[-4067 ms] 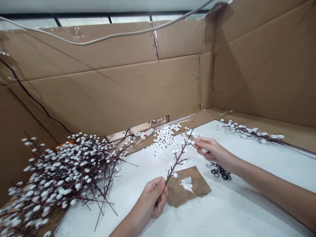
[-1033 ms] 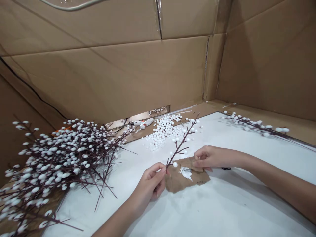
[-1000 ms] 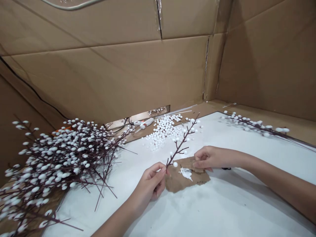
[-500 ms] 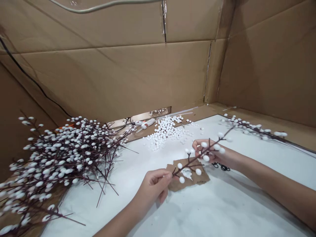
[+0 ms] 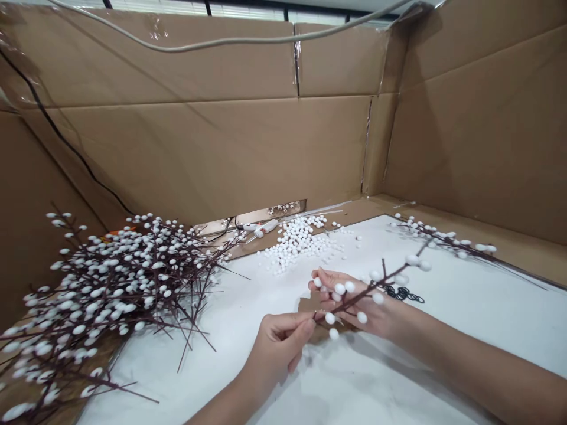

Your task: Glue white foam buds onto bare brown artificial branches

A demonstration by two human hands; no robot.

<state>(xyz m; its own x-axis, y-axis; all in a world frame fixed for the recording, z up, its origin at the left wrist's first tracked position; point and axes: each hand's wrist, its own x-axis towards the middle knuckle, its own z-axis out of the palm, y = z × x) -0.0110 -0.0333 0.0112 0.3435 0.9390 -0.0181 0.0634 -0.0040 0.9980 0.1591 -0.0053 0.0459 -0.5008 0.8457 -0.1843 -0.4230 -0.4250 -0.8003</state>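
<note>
My left hand (image 5: 283, 345) pinches the lower end of a dark brown artificial berry branch (image 5: 354, 301), which slants up to the right and bears several white oval berries. Behind the branch is my right hand (image 5: 349, 298), thumb and fingers drawn together around a white berry (image 5: 318, 283) at their tips. The palm and part of the fingers are covered by the branch. Beneath both hands lies a piece of brown cardboard (image 5: 310, 303), mostly hidden by them.
A large heap of berry branches (image 5: 133, 277) fills the left side. Loose white berries (image 5: 295, 236) are scattered at the back, beside a white glue gun (image 5: 266, 228). More branches (image 5: 452, 239) lie at the right rear. Black rings (image 5: 403, 293) sit behind my right forearm. Cardboard walls (image 5: 221, 147) enclose the table.
My right hand has moved left and down along the branch, toward my left hand, and a white berry shows at its fingertips. My left hand still grips the stem end. The view has tilted up slightly.
</note>
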